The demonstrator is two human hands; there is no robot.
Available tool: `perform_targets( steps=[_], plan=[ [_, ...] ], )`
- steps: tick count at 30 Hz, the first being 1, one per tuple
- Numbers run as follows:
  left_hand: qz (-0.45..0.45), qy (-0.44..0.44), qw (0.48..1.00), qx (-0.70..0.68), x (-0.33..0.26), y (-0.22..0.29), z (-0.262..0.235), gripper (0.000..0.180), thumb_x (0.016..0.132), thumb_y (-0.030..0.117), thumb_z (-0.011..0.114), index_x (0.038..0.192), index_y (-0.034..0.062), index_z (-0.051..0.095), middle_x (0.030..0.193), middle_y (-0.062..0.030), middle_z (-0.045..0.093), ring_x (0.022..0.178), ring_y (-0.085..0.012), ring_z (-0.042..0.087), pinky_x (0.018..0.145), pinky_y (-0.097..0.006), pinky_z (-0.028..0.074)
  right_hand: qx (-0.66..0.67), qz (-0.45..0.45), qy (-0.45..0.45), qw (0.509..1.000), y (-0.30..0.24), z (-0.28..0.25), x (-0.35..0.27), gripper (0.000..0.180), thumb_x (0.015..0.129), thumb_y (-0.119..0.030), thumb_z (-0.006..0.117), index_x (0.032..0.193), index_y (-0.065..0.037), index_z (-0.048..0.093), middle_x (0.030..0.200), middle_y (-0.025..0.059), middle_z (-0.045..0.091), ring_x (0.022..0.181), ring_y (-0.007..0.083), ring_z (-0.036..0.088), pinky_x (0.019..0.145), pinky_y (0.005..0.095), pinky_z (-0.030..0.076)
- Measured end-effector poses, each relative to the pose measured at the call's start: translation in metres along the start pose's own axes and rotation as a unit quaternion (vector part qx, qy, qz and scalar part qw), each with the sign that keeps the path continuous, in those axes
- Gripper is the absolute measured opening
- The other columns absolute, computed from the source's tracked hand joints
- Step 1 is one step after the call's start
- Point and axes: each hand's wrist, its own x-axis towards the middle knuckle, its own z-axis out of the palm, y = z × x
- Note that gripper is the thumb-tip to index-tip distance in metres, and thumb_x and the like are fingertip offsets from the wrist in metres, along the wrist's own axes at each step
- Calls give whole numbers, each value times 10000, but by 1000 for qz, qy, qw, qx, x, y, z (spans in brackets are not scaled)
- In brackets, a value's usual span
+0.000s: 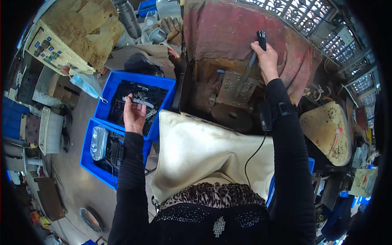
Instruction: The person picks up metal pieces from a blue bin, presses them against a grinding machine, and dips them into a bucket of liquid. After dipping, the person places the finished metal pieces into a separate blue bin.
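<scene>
While the rusty press (228, 87) waits bare, we see the blue bin (163, 83) full of parts; right hand (267, 61) grips the lever (255, 53), left hand (134, 114) pinches one metal piece (139, 101), not yet loaded.

hands (134, 115) on part (139, 101), lever (255, 53)

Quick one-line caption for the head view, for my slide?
Left hand lifts a small metal part over a blue bin; right hand grips a press lever.
</scene>
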Motion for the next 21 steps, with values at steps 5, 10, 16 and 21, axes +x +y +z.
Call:
perform_targets(
  steps=[5, 10, 16, 21],
  plan=[
    [-37, -4, 999, -12, 23, 2, -60, 264, 954, 349, 595, 1046, 107, 646, 774, 14, 588, 699, -120, 587, 701, -274, 528, -22, 37, -8, 999, -11, 3, -4, 147, 814, -151, 755, 903, -56, 687, 792, -53, 609, 736, 47, 526, 689, 232, 420],
    [-277, -133, 949, -69, 32, 19, -86, 204, 977, 269, 549, 1053, 94, 621, 760, -11, 561, 668, -123, 561, 659, -281, 526, -27, 4, -5, 1000, -10, 7, -6, 122, 835, -147, 747, 926, -89, 690, 722, -93, 566, 570, 8, 430, 509, 204, 312],
    [-241, 113, 960, 88, -56, -1, 28, 215, 994, 119, 460, 1147, 67, 601, 963, -83, 643, 656, -125, 545, 543, -234, 459, -72, -44, 4, 996, 3, -3, 5, 103, 848, -173, 730, 895, -96, 681, 676, -99, 528, 496, 16, 382, 434, 223, 247],
    [-116, -111, 941, 299, -115, 6, 63, 306, 949, 4, 448, 1207, 77, 595, 916, -82, 665, 754, -166, 624, 658, -302, 527, -96, 50, -27, 994, -41, -9, -28, 118, 863, -201, 707, 918, -107, 661, 669, -94, 501, 494, 14, 367, 433, 223, 240]
  ],
)
